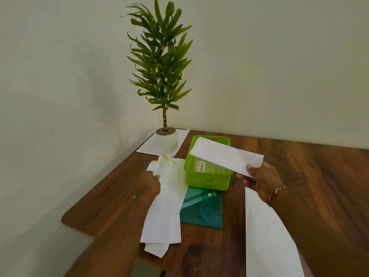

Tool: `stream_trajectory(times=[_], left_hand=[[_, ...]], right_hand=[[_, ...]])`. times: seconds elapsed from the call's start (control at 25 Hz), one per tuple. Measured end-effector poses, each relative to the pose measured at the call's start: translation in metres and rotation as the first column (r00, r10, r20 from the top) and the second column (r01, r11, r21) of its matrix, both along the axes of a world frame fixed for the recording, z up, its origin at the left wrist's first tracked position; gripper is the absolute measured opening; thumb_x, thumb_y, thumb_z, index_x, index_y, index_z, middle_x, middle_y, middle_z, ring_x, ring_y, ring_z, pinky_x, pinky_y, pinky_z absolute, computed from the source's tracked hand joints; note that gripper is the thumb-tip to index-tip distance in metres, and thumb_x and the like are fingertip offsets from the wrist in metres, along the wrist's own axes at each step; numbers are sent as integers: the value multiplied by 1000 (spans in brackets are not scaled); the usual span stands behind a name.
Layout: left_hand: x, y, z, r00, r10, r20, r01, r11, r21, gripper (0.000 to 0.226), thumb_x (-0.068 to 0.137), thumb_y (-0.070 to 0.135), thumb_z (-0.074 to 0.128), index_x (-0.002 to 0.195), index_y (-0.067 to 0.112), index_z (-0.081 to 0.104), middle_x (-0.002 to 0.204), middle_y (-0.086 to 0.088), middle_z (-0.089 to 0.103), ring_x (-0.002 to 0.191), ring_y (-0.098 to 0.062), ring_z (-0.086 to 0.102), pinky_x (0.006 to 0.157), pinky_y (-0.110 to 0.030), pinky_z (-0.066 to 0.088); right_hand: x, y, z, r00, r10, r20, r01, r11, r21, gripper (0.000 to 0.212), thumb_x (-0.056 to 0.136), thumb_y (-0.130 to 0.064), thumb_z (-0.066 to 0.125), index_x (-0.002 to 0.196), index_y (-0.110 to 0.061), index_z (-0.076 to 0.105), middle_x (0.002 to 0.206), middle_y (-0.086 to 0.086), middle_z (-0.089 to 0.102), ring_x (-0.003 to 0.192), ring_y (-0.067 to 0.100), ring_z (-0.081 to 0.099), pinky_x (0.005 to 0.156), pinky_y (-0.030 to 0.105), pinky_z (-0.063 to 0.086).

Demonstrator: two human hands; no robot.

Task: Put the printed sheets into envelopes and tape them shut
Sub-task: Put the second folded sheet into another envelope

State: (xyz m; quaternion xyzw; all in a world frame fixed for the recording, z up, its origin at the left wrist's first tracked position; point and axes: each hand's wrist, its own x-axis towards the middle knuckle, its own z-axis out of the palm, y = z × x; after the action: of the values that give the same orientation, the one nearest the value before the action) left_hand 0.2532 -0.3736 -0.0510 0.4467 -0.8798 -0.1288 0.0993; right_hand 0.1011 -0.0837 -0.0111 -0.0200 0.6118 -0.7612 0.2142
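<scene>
My right hand [261, 177] grips one end of a long white envelope [223, 154] and holds it in the air over the green basket [207, 182]. My left hand [151, 184] pinches the top of a pile of white envelopes and folded sheets [165, 208] lying on the table; yellowish tape strips show at the pile's far end. Another white sheet [265, 236] lies at the near right, partly under my right forearm. No tape roll is in sight.
A teal plastic folder [205, 214] lies under the basket's near side. A potted plant [166, 139] in a white pot stands on printed sheets [145, 147] in the far left corner. The wooden table [309, 166] meets walls behind and on the left.
</scene>
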Motion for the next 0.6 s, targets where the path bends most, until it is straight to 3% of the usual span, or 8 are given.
stream_trajectory(times=[0.08, 0.2, 0.28, 0.4, 0.48, 0.6], left_hand=[[3, 11, 15, 999, 22, -34, -25, 996, -81, 44, 100, 37, 37, 126, 7, 55, 132, -15, 55, 122, -32, 53, 101, -43, 44], [8, 20, 48, 969, -140, -206, 115, 985, -132, 35, 98, 34, 40, 119, 14, 59, 120, -11, 64, 109, -30, 60, 93, -42, 49], [6, 28, 75, 942, -267, -206, 232, 956, -179, 41, 100, 40, 35, 126, 16, 54, 128, -9, 61, 116, -29, 59, 96, -40, 47], [-4, 46, 116, 867, -421, -268, 388, 906, -167, 39, 102, 32, 36, 135, 13, 45, 134, -10, 57, 123, -31, 54, 100, -41, 44], [-11, 56, 134, 822, -518, -237, 456, 848, -271, 33, 102, 32, 33, 124, 11, 48, 118, -12, 64, 109, -30, 62, 93, -42, 49], [-18, 71, 148, 783, -611, -116, 526, 750, -401, 31, 102, 33, 29, 108, 10, 49, 90, -11, 68, 82, -27, 65, 75, -39, 51]], right_hand=[[2, -1, 0, 999, 4, -36, -2, 1000, 31, 43, 95, -8, 52, 137, -10, 42, 117, 18, 62, 74, 27, 69, 49, 27, 56], [4, -1, 5, 990, 21, -142, -17, 999, 29, 42, 95, -7, 52, 136, -12, 43, 120, 17, 61, 77, 28, 69, 48, 27, 55], [5, 0, 15, 977, 31, -213, -39, 999, -34, 41, 94, -2, 52, 133, -11, 46, 119, 15, 61, 80, 28, 68, 48, 26, 53], [3, 10, 35, 948, -36, -318, 1, 994, -109, 40, 92, 5, 49, 129, -11, 47, 108, 10, 62, 71, 20, 67, 45, 24, 52], [-4, 26, 44, 924, -111, -365, 76, 991, -110, 40, 92, 4, 51, 130, -5, 47, 112, 15, 58, 75, 21, 64, 46, 24, 54], [-15, 62, 48, 918, -210, -337, 151, 969, -194, 37, 90, 0, 57, 125, -8, 52, 118, 14, 58, 93, 30, 61, 62, 34, 58]])
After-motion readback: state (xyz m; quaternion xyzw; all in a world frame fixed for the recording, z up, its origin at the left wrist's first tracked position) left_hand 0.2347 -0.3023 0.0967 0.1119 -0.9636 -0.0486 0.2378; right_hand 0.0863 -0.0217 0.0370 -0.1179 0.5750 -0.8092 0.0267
